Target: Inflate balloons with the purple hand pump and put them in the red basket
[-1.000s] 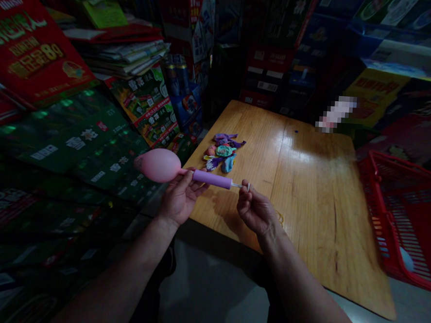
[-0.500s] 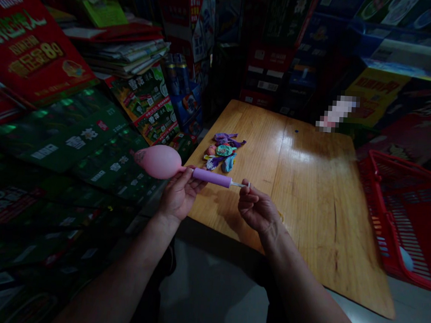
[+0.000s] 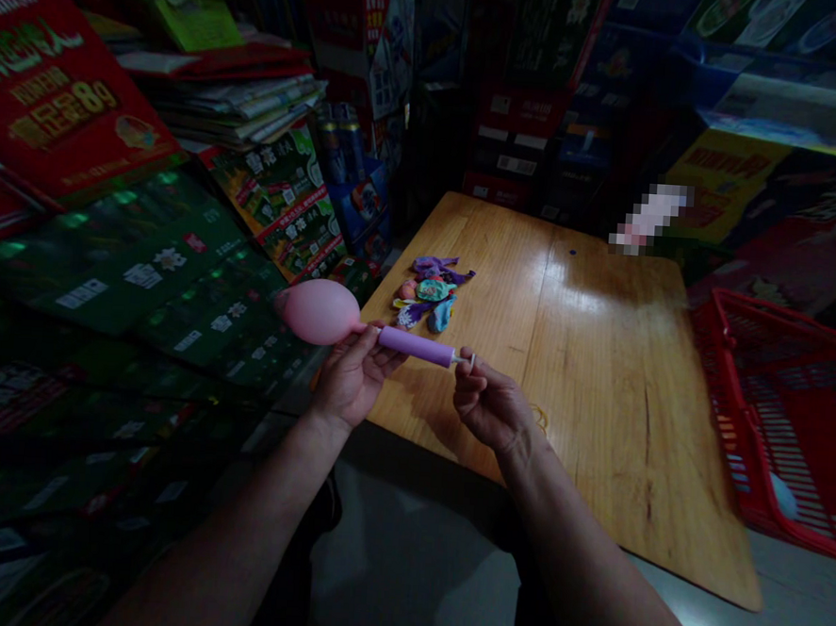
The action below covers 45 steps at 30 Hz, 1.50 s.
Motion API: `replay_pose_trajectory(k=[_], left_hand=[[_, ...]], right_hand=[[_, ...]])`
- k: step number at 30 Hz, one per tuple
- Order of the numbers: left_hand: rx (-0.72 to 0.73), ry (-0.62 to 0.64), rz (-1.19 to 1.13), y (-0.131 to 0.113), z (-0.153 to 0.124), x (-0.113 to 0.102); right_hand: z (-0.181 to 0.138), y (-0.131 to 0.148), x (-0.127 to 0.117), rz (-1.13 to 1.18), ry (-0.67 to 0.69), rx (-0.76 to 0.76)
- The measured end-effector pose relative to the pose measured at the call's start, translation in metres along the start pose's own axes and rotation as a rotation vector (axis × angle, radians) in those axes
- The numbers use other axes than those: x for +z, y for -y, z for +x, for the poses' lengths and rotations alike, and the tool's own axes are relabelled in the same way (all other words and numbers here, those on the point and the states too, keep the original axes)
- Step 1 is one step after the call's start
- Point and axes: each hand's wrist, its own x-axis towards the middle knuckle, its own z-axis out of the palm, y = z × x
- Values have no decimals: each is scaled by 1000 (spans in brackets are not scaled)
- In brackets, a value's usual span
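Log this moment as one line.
left hand: holding pink balloon at neck | right hand: holding white handle of purple balloon pump | wooden table: deflated balloons

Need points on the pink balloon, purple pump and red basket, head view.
Pink balloon (image 3: 321, 313): head view, middle of its inflated body.
Purple pump (image 3: 417, 345): head view, middle of its barrel.
Red basket (image 3: 743, 406): head view, on its near-left rim.

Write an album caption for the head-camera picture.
Left hand holds a pink balloon on a purple pump; right hand grips the pump's handle, near limp balloons on a wooden table.
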Motion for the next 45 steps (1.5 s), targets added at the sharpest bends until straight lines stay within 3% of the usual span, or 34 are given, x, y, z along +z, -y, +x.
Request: replay_pose_trajectory(k=[6, 13, 20, 28, 38, 45], left_hand=[[135, -32, 15, -18, 5, 1], [-6, -1, -15, 17, -5, 8], [93, -33, -20, -5, 9, 2], [1, -34, -33, 21, -7, 11], [-3, 4, -27, 10, -6, 14], [95, -24, -20, -13, 4, 3]], right_hand=[[-14, 30, 1, 59, -23, -85], [-6, 1, 0, 12, -32, -31], [-14, 27, 0, 72, 14, -78], [-3, -5, 2, 126, -22, -17], [0, -5, -1, 204, 56, -16], [-7, 21, 2, 114, 53, -7]])
